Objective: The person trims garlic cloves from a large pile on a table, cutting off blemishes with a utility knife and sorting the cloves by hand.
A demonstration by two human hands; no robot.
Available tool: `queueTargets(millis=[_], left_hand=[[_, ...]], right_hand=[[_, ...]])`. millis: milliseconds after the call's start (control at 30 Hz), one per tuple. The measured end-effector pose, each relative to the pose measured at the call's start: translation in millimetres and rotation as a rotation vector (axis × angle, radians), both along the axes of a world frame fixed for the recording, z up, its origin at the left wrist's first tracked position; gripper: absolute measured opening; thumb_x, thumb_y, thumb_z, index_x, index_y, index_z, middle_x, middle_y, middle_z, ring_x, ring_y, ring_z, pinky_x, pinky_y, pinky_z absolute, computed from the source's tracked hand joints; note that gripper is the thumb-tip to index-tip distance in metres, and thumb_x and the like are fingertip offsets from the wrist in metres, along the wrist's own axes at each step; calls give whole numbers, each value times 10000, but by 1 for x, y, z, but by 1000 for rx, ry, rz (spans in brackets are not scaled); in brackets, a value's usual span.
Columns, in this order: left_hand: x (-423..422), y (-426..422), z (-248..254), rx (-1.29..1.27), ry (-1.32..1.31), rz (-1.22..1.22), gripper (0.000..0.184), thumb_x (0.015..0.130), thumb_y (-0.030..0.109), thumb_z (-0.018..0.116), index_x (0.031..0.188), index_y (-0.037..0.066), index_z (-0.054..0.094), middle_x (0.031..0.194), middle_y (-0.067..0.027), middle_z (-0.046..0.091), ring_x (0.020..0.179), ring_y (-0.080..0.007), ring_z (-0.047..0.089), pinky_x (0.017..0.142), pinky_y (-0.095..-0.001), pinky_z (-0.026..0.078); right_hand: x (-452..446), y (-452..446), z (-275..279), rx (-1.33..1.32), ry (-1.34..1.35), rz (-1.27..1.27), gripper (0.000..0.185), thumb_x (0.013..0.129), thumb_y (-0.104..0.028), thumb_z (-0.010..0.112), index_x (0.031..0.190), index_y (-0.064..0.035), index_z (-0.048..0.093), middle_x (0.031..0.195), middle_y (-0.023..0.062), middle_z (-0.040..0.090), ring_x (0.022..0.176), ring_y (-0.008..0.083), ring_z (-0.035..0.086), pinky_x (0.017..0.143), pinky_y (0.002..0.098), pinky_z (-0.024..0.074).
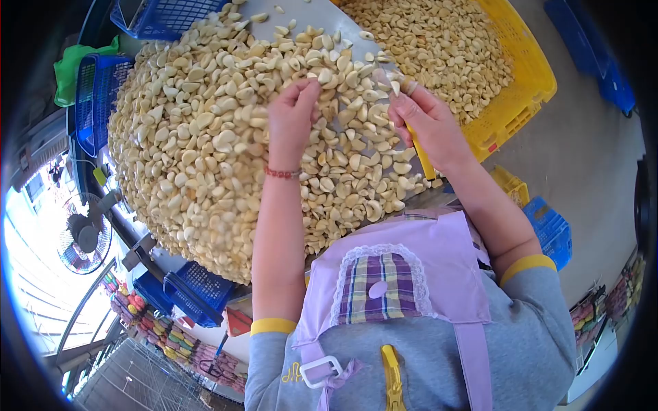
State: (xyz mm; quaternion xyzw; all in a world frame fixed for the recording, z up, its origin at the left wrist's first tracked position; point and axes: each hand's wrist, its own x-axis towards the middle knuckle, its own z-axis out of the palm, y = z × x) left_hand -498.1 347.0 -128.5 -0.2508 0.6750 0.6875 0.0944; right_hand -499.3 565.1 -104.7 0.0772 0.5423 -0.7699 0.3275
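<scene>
A large heap of pale, cream-coloured pieces shaped like peeled garlic cloves spreads over a metal tabletop. My left hand is over the heap with its fingers curled in a closed pinch; anything in it is hidden. My right hand is wrapped round a knife with a yellow handle. The handle's end sticks out below the palm, and the blade points up and away, blurred. One pale clove shows beside the blade, close to my right thumb. A red bead bracelet circles my left wrist.
A yellow crate holding similar pieces adjoins the heap at the right. Blue baskets stand along the far left, another blue basket at the lower left. A fan stands at left. A blue crate is beyond my right elbow.
</scene>
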Motion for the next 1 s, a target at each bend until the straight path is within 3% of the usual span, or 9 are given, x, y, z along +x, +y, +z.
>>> queueTargets(millis=[33, 100, 233, 267, 367, 600, 800, 900, 1000], left_hand=[[7, 3, 5, 123, -27, 37, 196, 853, 175, 604, 939, 1, 631, 684, 21, 549, 526, -40, 465, 449, -169, 341], [17, 12, 14, 368, -71, 115, 189, 855, 167, 597, 954, 8, 622, 676, 30, 540, 523, -25, 439, 438, -158, 309], [38, 22, 25, 425, -63, -5, 133, 843, 146, 605, 886, 20, 605, 693, 17, 544, 519, -34, 429, 444, -166, 315], [44, 21, 24, 362, -85, -69, 135, 845, 166, 607, 841, 32, 594, 695, 0, 556, 523, -41, 431, 451, -171, 323], [53, 20, 30, 560, -61, -22, 161, 854, 197, 601, 829, 38, 588, 692, -12, 559, 536, -52, 440, 453, -172, 323], [62, 16, 30, 748, -89, 23, 116, 854, 158, 596, 815, 53, 565, 764, -45, 586, 554, -77, 468, 449, -178, 341], [66, 24, 40, 581, -38, 113, 128, 768, 18, 663, 865, 40, 584, 855, -73, 620, 637, -80, 515, 493, -179, 393], [71, 29, 42, 75, 112, 11, 159, 751, 16, 685, 879, 23, 591, 881, -76, 624, 735, -89, 553, 584, -196, 451], [72, 28, 48, -12, 208, -12, 159, 746, 29, 698, 860, 19, 588, 887, -72, 620, 804, -109, 569, 658, -214, 475]], right_hand=[[1, -3, -1, 1, 13, 13, 212, 923, -248, 503, 1031, -75, 558, 650, -64, 428, 532, 19, 393, 460, 180, 332], [5, -10, 5, 72, 30, 55, 299, 916, -252, 516, 1169, -94, 528, 642, -70, 417, 536, 17, 376, 471, 180, 324], [8, -14, 6, 155, 244, 275, 448, 903, -262, 537, 1323, -133, 452, 643, -78, 410, 560, 18, 352, 502, 179, 317], [10, -16, 3, 191, 260, 308, 409, 902, -234, 543, 1286, -104, 490, 667, -84, 424, 595, 21, 352, 522, 182, 317], [4, -16, 9, 79, 240, 408, 454, 915, -183, 533, 1341, -86, 413, 842, -75, 545, 678, -3, 420, 590, 163, 374], [12, -16, 3, 34, 168, 450, 502, 915, -236, 539, 1354, -54, 377, 994, -41, 555, 812, 17, 462, 671, 172, 397], [10, -10, 13, 59, 214, 491, 558, 905, -213, 549, 1377, -30, 315, 1142, 26, 536, 974, 66, 485, 801, 222, 423], [15, -15, 13, 29, 362, 473, 552, 901, -200, 551, 1369, -17, 324, 1194, 53, 517, 1064, 103, 468, 888, 261, 400], [15, -15, 17, 24, 312, 504, 524, 899, -187, 550, 1352, -11, 354, 1201, 62, 516, 1080, 110, 464, 908, 270, 388]])
